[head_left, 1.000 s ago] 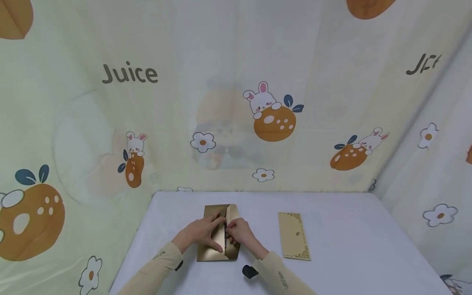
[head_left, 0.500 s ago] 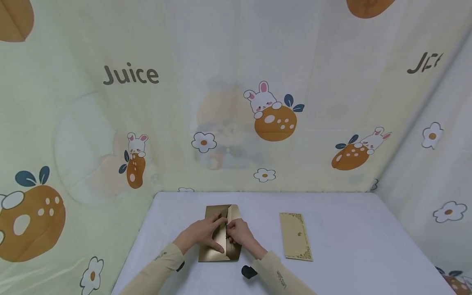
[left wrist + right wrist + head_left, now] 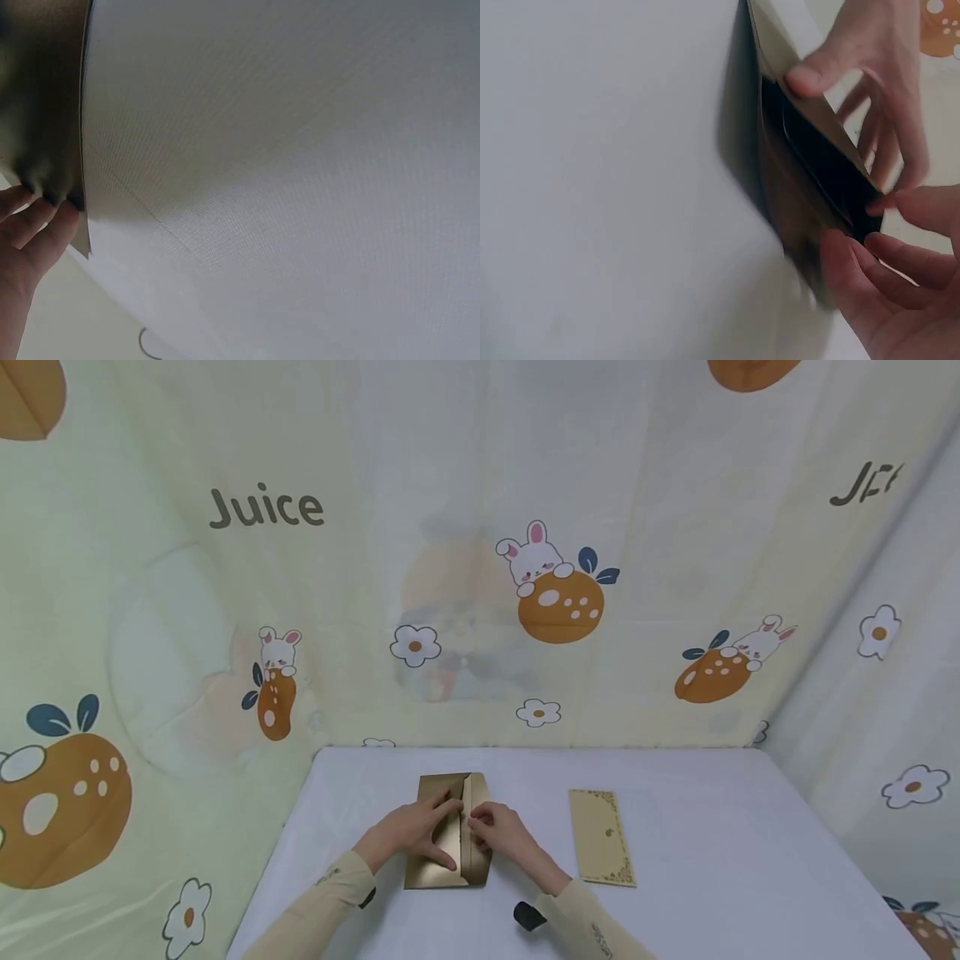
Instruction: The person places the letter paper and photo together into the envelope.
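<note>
A gold envelope (image 3: 450, 847) lies on the white table, its flap (image 3: 478, 867) folded out to the right. My left hand (image 3: 416, 828) rests across its body with thumb and fingers spread; the left wrist view shows the fingertips on the envelope's edge. Over the flap side is my right hand (image 3: 504, 831), its fingers bent. In the right wrist view the envelope's mouth (image 3: 821, 161) gapes, dark inside. There, one finger of the right hand (image 3: 911, 281) touches the upper edge of the mouth, while other fingertips sit apart beside the flap.
To the right of the envelope lies a cream card (image 3: 603, 837) with ornate gold corners. A black device (image 3: 529, 916) sits at the right wrist. A printed curtain (image 3: 450, 568) hangs behind the table (image 3: 720, 843) and along its sides.
My right hand has shifted slightly right from the envelope's mouth toward the flap. The dark gap seen from above has narrowed. My left hand stays in place on the envelope.
</note>
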The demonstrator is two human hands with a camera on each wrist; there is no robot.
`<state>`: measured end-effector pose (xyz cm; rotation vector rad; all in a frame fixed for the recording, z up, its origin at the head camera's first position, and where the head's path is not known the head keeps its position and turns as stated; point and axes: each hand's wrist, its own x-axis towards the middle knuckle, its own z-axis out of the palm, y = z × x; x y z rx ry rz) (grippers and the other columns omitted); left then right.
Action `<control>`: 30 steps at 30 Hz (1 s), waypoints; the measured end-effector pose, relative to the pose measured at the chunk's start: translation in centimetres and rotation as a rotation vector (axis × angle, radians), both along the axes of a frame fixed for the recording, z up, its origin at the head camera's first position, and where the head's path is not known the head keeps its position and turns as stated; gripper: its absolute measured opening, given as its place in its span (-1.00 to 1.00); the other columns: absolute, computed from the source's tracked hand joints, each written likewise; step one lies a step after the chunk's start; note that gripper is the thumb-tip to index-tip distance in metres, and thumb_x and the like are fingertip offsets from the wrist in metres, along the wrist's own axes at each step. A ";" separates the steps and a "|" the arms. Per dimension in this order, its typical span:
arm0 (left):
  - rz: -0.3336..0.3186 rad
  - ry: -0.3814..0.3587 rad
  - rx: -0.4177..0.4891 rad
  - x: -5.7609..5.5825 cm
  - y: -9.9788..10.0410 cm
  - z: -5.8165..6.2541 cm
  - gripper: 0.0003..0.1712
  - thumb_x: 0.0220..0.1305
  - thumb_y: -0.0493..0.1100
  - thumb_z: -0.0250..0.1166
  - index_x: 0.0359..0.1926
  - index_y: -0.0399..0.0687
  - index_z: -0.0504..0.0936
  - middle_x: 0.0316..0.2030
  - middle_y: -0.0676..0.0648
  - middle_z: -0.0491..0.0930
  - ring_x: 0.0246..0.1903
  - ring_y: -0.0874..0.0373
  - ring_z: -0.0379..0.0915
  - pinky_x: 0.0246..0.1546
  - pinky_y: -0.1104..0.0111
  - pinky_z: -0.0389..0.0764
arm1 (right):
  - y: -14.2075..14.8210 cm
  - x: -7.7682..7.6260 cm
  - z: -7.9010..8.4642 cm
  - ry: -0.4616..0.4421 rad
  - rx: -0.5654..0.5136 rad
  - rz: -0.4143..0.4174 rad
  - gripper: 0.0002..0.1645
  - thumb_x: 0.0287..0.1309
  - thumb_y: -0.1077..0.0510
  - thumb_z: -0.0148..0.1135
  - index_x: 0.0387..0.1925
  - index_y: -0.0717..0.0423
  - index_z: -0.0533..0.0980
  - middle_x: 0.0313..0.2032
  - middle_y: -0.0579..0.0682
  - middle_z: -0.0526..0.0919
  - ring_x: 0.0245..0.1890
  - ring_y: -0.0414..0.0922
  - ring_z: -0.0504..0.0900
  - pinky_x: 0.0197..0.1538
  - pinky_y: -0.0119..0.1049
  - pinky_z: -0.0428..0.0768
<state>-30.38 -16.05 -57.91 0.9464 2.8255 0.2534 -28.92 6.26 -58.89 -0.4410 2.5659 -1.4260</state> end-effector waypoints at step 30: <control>-0.020 -0.043 0.023 -0.1 -0.1 0.7 0.25 -0.16 0.59 0.39 0.49 0.19 0.20 0.51 -0.34 0.11 0.27 -0.27 0.44 0.01 -0.04 0.63 | 17.3 4.0 1.1 0.099 0.400 -0.379 -0.18 0.38 -0.01 0.20 0.33 0.58 0.22 0.26 0.63 0.28 0.22 0.57 0.32 0.21 0.37 0.38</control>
